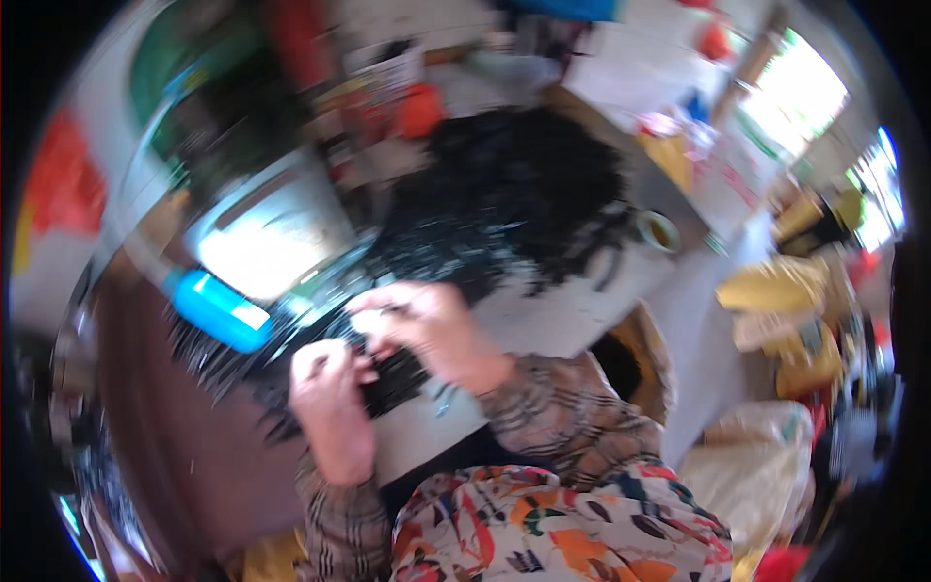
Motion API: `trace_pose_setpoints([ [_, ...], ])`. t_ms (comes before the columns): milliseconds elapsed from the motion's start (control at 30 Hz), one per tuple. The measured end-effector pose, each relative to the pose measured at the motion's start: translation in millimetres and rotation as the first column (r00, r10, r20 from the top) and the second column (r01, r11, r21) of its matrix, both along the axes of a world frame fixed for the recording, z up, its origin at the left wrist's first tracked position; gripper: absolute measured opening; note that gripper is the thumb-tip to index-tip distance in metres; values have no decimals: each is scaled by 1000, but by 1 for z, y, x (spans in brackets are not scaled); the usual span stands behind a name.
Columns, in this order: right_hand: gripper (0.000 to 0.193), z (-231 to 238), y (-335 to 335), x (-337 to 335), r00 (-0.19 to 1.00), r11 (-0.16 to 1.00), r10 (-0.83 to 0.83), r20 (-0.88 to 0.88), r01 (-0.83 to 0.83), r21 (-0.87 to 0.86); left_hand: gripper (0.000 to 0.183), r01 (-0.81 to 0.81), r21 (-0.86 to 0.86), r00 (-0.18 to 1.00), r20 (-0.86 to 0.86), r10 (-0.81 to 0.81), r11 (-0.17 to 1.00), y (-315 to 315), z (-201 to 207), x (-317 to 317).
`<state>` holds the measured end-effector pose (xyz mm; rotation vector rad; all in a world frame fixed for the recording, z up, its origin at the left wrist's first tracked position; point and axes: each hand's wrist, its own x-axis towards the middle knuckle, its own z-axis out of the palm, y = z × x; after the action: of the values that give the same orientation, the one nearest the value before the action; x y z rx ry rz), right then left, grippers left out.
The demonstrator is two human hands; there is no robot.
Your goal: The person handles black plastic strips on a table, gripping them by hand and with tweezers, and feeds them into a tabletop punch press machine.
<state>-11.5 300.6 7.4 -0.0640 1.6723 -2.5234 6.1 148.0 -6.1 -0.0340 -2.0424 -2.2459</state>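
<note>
The left hand (332,403) and right hand (436,330) curl close together — too blurry to tell what, if anything, they pinch. Black strips (400,380) lie under them on the white table (572,315). If a sleeve (572,417) bumps them — some could slide off.

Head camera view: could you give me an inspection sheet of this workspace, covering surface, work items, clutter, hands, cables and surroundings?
Surface: pale tabletop, largely covered; brown surface at left.
Work items: large heap of thin black pieces, with more beneath the hands.
Clutter: orange-red object behind the heap; small round dish near the table's right edge; blue cylinder left of the hands.
Hands: left hand and right hand close together, fingers bent; blur hides any held item.
Cables: pale curved cord or tube by the blue cylinder; type unclear.
Surroundings: pale sack at right; bright window beyond.
</note>
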Motion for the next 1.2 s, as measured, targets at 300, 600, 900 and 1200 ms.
trace_pose_setpoints([
  [300, 21, -6, -12, -11, 974, 987, 160, 159, -162, -2, 7, 117, 293, 975, 147, -165, 949, -20, 0, 17],
  [600, 13, -9, -4, -25, 976, 974, 217, 1, -216, 71, 13, -174, -706, 952, -300, -68, 686, -99, 13, -45],
  [900, 9, -12, -2, -26, 964, 960, 262, 47, -265, 86, 21, -257, -874, 899, -373, -229, 413, -99, -27, -40],
  [1200, 11, -13, -4, -25, 962, 960, 271, 26, -272, 62, 11, -350, -793, 880, -461, -115, 498, -120, -31, -75],
])
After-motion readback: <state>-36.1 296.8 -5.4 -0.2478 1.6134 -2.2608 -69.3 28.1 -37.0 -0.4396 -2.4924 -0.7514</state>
